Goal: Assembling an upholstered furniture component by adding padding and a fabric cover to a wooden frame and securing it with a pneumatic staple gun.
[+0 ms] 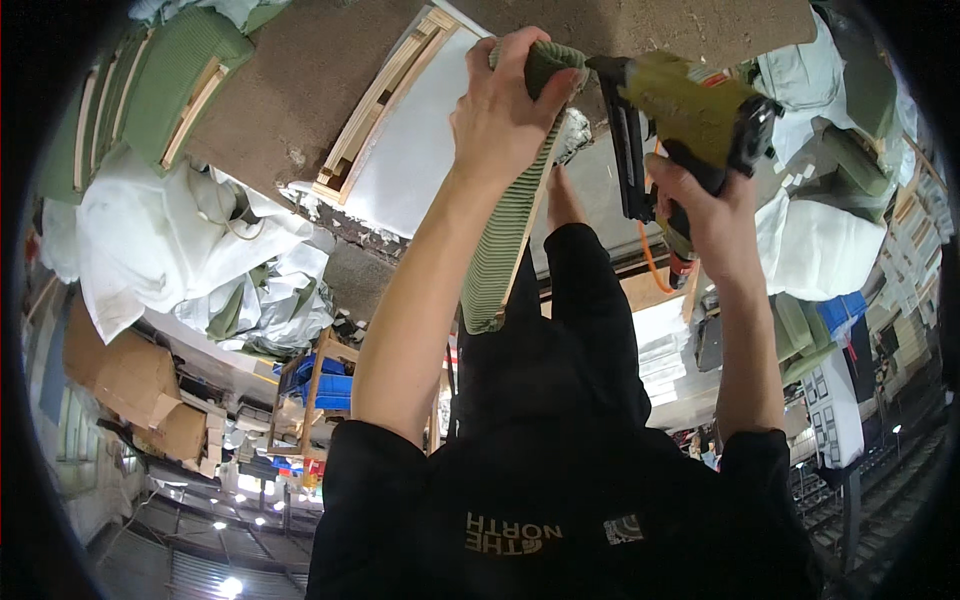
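Observation:
My left hand (pixel 505 115) is closed around the upper end of a long, narrow panel covered in green ribbed fabric (pixel 500 245). The panel stands on a slant in front of my legs, and a pale wood-like edge shows along its right side. In my right hand (pixel 708 215) is a staple gun (pixel 682 108) with a yellow-green body and a long black magazine, my fingers wrapped round its grip. Its nose points left, close by the fabric at the panel's top end; whether they touch I cannot tell. An orange air hose (pixel 652 262) hangs below the gun.
A white padded piece with a wooden frame (pixel 400 140) lies on the brown work surface (pixel 262 115). Green upholstered pieces (pixel 205 75) stack at the far left, above white plastic wrapping (pixel 160 230). White bags (pixel 820 245) crowd the right side. Cardboard boxes (pixel 120 365) stand lower left.

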Demonstrator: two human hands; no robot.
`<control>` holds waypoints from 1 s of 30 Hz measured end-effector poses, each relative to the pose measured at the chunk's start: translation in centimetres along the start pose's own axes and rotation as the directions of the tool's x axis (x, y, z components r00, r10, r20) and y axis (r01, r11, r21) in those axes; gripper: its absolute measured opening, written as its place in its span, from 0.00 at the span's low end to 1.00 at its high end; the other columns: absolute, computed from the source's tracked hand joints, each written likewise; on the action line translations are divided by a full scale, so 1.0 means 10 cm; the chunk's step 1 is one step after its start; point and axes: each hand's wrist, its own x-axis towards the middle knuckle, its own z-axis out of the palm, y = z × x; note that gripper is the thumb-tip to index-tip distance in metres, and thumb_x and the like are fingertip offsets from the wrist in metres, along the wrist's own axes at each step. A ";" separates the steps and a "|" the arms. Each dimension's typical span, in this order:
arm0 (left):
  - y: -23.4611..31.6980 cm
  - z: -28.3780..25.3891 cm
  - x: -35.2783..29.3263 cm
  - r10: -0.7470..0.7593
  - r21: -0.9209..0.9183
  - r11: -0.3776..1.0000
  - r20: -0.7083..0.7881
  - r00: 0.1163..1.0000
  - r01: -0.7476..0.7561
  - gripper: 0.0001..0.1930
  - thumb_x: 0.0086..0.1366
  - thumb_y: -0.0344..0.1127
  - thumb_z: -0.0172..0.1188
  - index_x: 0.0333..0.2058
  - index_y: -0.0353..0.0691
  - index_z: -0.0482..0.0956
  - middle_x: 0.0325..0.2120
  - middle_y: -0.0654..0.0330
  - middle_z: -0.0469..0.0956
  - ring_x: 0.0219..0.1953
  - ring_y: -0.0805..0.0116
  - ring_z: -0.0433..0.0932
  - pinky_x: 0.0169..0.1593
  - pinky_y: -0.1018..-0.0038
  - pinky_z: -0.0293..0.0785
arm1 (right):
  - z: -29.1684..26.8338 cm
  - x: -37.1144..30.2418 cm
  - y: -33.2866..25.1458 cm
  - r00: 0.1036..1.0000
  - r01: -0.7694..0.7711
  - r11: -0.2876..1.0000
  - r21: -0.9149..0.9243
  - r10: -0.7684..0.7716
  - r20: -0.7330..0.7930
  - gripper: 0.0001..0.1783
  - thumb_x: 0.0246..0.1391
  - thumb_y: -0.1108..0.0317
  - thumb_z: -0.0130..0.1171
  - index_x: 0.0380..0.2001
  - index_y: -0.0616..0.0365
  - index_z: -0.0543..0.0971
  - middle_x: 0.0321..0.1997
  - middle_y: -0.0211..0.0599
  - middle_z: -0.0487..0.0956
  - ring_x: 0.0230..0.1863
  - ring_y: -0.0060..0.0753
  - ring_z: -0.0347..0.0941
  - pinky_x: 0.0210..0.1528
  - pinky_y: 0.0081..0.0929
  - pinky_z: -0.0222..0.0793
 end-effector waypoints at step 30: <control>-0.20 -0.03 -0.88 -0.059 -0.120 0.990 0.097 0.994 0.071 0.38 0.62 0.52 0.60 0.68 0.64 0.53 0.64 0.37 0.55 0.64 0.35 0.58 0.61 0.48 0.63 | 0.31 -0.44 0.31 0.964 0.267 0.817 -0.512 -0.239 0.120 0.12 0.43 0.70 0.68 0.31 0.65 0.81 0.23 0.43 0.81 0.26 0.42 0.81 0.32 0.31 0.75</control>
